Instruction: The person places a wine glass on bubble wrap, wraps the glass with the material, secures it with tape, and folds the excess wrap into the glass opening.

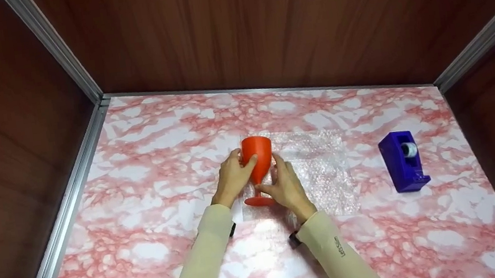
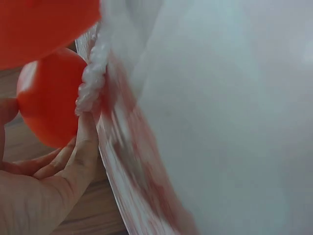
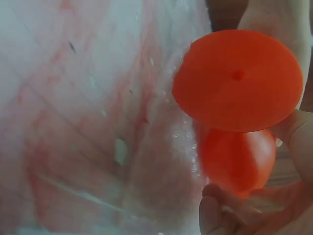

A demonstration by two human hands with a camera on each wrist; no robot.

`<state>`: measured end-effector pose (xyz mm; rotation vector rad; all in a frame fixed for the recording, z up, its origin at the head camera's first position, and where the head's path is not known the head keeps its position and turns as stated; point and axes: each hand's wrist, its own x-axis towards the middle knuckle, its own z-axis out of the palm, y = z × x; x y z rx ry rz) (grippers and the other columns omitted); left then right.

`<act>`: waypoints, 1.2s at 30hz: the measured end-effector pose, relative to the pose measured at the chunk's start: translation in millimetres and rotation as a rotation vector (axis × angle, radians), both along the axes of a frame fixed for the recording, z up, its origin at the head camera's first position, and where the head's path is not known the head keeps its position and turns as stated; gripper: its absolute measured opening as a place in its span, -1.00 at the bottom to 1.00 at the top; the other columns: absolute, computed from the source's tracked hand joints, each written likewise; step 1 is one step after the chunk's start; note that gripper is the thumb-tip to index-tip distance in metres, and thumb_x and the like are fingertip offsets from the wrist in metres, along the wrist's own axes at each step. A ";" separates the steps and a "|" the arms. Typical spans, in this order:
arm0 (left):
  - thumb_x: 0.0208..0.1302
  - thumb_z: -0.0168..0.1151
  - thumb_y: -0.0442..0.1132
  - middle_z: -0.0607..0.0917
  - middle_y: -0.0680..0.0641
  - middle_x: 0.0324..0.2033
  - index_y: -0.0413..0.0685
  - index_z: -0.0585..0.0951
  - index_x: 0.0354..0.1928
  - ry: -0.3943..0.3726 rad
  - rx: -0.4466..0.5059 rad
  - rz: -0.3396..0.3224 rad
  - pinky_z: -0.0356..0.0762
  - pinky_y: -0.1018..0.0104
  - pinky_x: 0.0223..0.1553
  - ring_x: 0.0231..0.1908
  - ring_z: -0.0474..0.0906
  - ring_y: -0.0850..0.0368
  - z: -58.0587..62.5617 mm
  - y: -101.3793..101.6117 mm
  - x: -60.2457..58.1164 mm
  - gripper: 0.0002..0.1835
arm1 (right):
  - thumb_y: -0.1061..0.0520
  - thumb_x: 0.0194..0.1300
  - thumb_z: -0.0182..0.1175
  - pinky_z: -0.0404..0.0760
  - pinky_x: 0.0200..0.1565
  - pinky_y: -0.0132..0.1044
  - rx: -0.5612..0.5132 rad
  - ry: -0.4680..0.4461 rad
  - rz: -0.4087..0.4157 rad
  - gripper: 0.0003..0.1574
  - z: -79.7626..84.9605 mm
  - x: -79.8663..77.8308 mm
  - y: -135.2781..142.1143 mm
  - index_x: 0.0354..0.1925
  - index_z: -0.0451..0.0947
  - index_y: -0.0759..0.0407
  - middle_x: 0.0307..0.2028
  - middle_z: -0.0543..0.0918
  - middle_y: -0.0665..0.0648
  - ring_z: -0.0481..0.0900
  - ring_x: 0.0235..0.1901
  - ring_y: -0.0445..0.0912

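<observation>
An orange-red goblet (image 1: 257, 149) leans over the left part of a sheet of bubble wrap (image 1: 321, 172). With thumb across the front of the bowl and fingers behind it, my left hand (image 1: 232, 175) grips the goblet from the left. My right hand (image 1: 290, 192) holds it from the right, thumb by the stem and fingers along the bowl. The left wrist view has the bowl (image 2: 51, 105) between thumb and fingers, close to the wrap's bubbly edge (image 2: 93, 81). In the right wrist view the round foot (image 3: 239, 93) hides the stem and part of the bowl.
A purple tape dispenser (image 1: 399, 162) with a roll of clear tape (image 1: 409, 149) stands at the right on the red-and-white marbled tabletop (image 1: 149, 190). Dark wood panels (image 1: 232, 26) with metal edging rise at the back and both sides.
</observation>
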<state>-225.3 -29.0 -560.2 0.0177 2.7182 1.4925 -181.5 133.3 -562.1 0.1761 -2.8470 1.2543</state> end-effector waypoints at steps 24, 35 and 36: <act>0.31 0.31 0.12 0.65 -0.16 -0.15 -0.31 0.56 0.15 0.158 -0.070 0.033 0.59 0.11 -0.08 -0.17 0.61 -0.05 5.5 20.1 6.2 -0.36 | 0.03 0.13 0.52 0.66 -0.13 0.03 0.446 0.273 0.188 0.16 16.3 0.6 8.3 0.47 0.13 0.41 0.36 0.26 0.47 0.62 -0.08 0.27; 0.45 0.10 -0.32 0.70 -0.19 -0.12 -0.35 0.61 0.10 0.156 0.115 0.027 0.62 0.20 -0.11 -0.16 0.67 0.00 6.1 18.6 4.4 -0.70 | -0.05 0.21 0.46 0.67 -0.17 0.05 0.451 0.201 0.177 0.14 17.0 1.7 21.0 0.49 0.11 0.40 0.37 0.26 0.46 0.61 -0.02 0.28; 0.44 0.08 -0.37 0.70 -0.19 -0.10 -0.34 0.61 0.10 0.149 0.134 0.024 0.63 0.22 -0.14 -0.16 0.68 0.01 5.8 18.7 4.4 -0.71 | -0.05 0.21 0.46 0.66 -0.13 0.06 0.448 0.203 0.176 0.13 16.2 1.5 22.6 0.48 0.11 0.41 0.37 0.27 0.46 0.60 0.00 0.28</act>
